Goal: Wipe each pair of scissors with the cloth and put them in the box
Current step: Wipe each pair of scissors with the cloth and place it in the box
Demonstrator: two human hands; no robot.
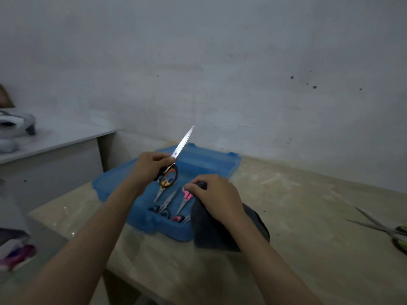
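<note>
My left hand grips a pair of scissors with black and orange handles near the pivot, held above the open blue box with the closed blades pointing up and away. Several smaller scissors lie inside the box, one with pink handles and one with dark handles. My right hand rests on the dark cloth, fingers curled over its far end at the box's right edge. Green-handled scissors lie open on the table at the far right.
The box and cloth lie on a pale wooden table that stands against a grey wall. A lower grey desk with some items stands at the left. Colourful objects lie at the lower left.
</note>
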